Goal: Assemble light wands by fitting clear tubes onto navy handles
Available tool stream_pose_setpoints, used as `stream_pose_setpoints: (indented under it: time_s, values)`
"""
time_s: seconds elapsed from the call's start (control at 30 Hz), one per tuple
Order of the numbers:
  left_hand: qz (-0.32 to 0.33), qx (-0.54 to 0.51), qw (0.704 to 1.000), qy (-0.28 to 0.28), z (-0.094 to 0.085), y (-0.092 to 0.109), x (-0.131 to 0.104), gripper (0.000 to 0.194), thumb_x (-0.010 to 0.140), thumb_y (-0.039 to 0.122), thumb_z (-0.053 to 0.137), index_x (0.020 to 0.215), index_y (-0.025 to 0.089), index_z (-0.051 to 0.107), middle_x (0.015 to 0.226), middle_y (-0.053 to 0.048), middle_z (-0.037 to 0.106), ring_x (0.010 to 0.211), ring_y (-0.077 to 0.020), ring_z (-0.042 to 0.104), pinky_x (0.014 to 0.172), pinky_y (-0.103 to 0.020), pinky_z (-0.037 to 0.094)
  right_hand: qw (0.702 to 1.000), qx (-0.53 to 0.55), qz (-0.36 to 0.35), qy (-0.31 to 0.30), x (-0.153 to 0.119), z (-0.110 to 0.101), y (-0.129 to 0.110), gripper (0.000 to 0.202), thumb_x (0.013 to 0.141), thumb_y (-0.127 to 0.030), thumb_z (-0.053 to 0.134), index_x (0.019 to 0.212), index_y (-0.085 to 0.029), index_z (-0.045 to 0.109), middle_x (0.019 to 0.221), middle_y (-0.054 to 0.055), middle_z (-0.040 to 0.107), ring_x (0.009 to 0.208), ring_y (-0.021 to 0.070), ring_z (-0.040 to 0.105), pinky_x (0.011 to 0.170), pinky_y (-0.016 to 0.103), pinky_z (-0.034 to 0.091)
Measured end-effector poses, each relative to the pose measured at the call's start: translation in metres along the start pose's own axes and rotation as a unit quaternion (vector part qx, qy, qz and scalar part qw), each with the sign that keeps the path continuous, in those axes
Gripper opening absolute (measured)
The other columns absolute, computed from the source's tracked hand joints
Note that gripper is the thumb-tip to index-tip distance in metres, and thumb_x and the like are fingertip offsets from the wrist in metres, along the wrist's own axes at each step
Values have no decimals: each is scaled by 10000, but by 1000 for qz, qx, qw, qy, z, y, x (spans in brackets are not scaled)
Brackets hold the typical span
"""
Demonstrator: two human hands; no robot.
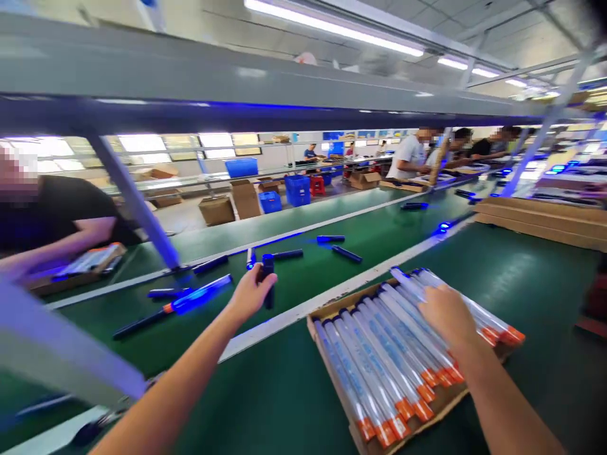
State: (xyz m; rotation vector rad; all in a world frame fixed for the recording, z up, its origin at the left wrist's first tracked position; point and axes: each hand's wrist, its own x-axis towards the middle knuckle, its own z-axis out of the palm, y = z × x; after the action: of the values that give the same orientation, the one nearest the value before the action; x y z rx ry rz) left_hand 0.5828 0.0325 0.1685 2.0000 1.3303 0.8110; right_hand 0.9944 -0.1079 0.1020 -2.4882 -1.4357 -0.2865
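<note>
My left hand [253, 291] is closed around a dark flashlight-like handle [269, 281], held upright over the green belt, with a blue glow at its top. My right hand [446, 316] reaches over an open cardboard tray [332, 373], its fingers curled on a clear plastic tube [408, 284]; the fingertips are partly hidden. Several such tubes with orange ends and blue print lie side by side in the tray. Near my left hand, more dark handles [347, 254] are scattered on the belt, some glowing blue. A glowing tube [202, 294] joined to a dark handle lies to the left.
A grey overhead beam [284, 88] and slanted posts [133, 202] frame the green conveyor belt [303, 284]. A person in a dark top [71, 215] works across at the left. Other people stand farther along the line. Cardboard boxes and blue bins [297, 191] sit beyond.
</note>
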Motion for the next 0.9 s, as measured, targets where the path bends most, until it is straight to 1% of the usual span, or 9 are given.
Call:
stream_pose_setpoints:
  time_s: [0.07,0.13,0.2,0.23,0.27,0.37,0.47,0.6,0.9]
  values:
    - [-30,-79,996,-16,-11,16,-65,376,971,451,406,1200,168,502,928,-64,702,885,-228,722,815,-389,582,996,80,32,36,-8,-18,-10,101,828,-154,615,828,-116,709,864,286,676,884,380,675,783,498,467]
    - [-73,-160,984,-29,-12,27,-133,411,964,489,395,1205,174,504,840,-32,661,718,-207,721,602,-329,587,925,360,98,66,-27,-40,-34,109,786,-262,708,872,-206,671,885,224,684,852,343,685,732,487,481]
    - [-141,-300,942,-43,-3,30,-196,409,929,501,482,1163,169,535,796,-8,614,581,-164,669,431,-249,499,720,683,120,12,-61,-62,-73,294,676,-339,801,881,-278,599,916,111,700,800,306,702,660,457,514]
    - [-176,-376,909,-45,4,29,-224,414,902,506,542,1137,164,553,779,0,600,528,-138,632,383,-216,445,612,782,106,-56,-83,-73,-98,375,612,-344,842,863,-275,572,933,69,702,796,297,706,651,451,539]
    - [-208,-443,871,-44,12,26,-249,441,866,520,605,1114,158,569,759,6,595,485,-113,593,359,-195,403,536,830,105,-109,-107,-81,-124,423,583,-335,861,861,-275,547,850,28,700,725,267,696,620,426,551]
    - [-255,-529,809,-30,37,12,-307,627,734,658,719,1056,131,608,670,15,597,412,-70,523,369,-173,371,435,865,99,-229,-175,-93,-196,394,674,-328,846,917,-274,541,573,-90,539,486,145,556,504,313,514]
    - [-270,-544,794,-17,51,6,-342,751,648,769,721,1013,122,607,623,14,603,400,-68,526,403,-176,385,404,865,93,-282,-224,-87,-242,351,749,-360,822,843,-239,507,571,-102,494,445,96,480,445,249,462]
    - [-285,-541,791,-5,46,15,-365,702,683,771,689,1006,161,561,700,18,609,427,-68,506,372,-176,365,409,836,115,-347,-261,-82,-265,334,794,-363,795,827,-222,494,585,-98,480,448,79,447,429,227,442]
    - [-216,-390,895,7,44,16,-385,428,945,613,449,935,189,502,726,33,497,536,-81,443,453,-196,351,466,796,111,-370,-284,-101,-283,355,825,-325,759,738,-207,436,569,-95,435,432,59,386,390,195,399]
